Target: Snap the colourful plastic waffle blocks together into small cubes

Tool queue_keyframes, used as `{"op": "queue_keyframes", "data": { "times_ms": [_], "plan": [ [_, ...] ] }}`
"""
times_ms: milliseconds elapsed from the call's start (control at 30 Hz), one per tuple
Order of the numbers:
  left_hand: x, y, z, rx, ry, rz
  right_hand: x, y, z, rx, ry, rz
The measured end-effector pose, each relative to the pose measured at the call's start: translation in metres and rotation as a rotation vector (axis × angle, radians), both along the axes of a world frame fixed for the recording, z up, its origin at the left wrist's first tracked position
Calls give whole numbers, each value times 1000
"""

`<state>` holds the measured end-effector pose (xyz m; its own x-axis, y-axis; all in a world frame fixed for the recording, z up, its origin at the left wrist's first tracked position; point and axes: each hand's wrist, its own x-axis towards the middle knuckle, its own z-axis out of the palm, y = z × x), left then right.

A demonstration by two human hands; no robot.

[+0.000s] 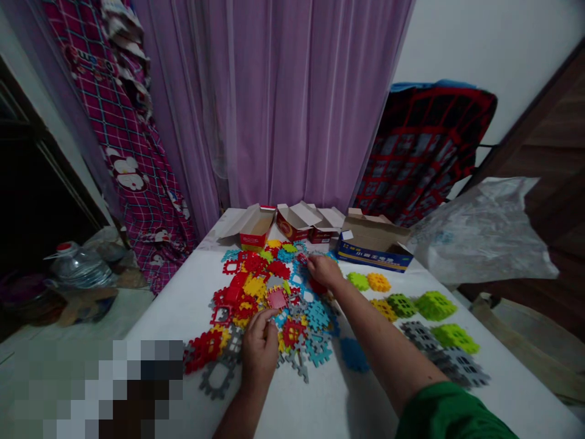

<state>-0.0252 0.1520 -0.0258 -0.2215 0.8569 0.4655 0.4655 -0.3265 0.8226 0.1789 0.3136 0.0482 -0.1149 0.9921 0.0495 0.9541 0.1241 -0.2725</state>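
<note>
A heap of flat plastic interlocking building tiles [253,286] in red, yellow, blue, green and grey covers the middle of the white table. My left hand [259,344] rests at the heap's near side with its fingers curled; what they hold, if anything, is hidden. Just beyond its fingertips lies a pinkish-red square tile [276,298]. Farther back, my right hand [323,271] reaches over the heap, its fingers closed around a small red tile [302,258]. Blue tiles [317,314] lie below that wrist.
Open red boxes [256,239] and a blue box [375,259] line the table's far edge. At right stand stacks of green tiles [435,305] and grey tiles [452,360], with yellow tiles [379,281] beside them. A clear plastic bag [484,238] hangs past the right edge.
</note>
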Motion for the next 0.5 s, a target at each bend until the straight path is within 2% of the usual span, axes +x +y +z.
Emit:
{"op": "queue_keyframes", "data": {
  "times_ms": [100, 267, 367, 500],
  "plan": [
    [1, 0, 2, 16, -8, 14, 16, -8, 0, 29, 143, -81],
    [2, 2, 6, 20, -27, 30, 26, -22, -4, 10, 320, -108],
    [1, 4, 7, 6, -30, 41, 23, -26, 0, 29, 331, -136],
    [0, 4, 4, -6, -24, 43, 22, -39, 6, 29, 232, -163]
  ]
}}
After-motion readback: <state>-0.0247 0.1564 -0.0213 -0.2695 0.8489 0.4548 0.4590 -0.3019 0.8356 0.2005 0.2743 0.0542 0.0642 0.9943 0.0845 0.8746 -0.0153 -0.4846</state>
